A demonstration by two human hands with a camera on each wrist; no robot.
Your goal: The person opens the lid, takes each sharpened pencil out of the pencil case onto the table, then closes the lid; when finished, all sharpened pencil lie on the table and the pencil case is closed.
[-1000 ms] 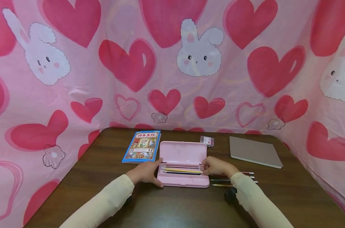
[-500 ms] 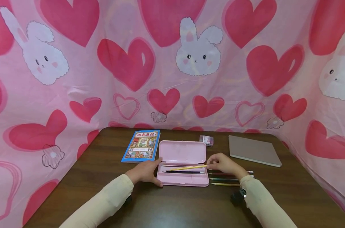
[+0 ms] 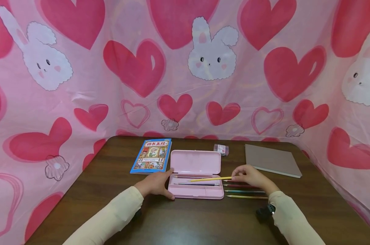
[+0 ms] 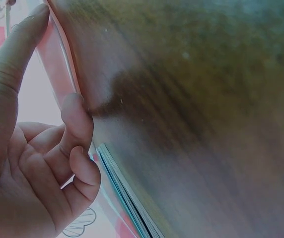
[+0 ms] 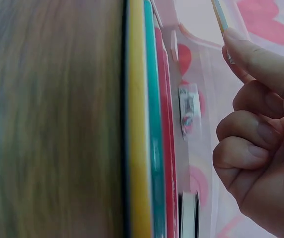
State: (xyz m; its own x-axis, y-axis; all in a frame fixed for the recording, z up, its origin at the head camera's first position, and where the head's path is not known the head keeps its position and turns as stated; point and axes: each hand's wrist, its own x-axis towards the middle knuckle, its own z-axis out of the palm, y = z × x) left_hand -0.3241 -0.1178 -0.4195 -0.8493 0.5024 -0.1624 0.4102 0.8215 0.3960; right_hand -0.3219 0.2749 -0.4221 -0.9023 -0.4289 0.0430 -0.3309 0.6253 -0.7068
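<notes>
An open pink pencil case [image 3: 185,193] stands mid-table with its lid raised. At its left end my left hand [image 3: 154,183] holds the case, thumb at the front corner and fingers by the hinge corner; in the left wrist view the thumb and a finger touch the pink edge. My right hand [image 3: 252,177], just right of the case, pinches the end of a yellow pencil [image 3: 211,178] between thumb and fingertip. The pencil's point still hangs over the tray. Inside lie a dark pencil [image 3: 194,184] and a reddish pencil [image 3: 185,177].
Several pencils lie in rows right of the case, including a green pencil [image 3: 243,192] and another yellow pencil [image 3: 246,197]. Behind are a blue-edged book [image 3: 151,154], a small clear box [image 3: 221,149] and a grey-brown notebook [image 3: 272,160]. Patterned cloth surrounds the table.
My right hand has picked the yellow pencil up out of the case tray and drawn it to the right. My left hand has stayed at the case's left end.
</notes>
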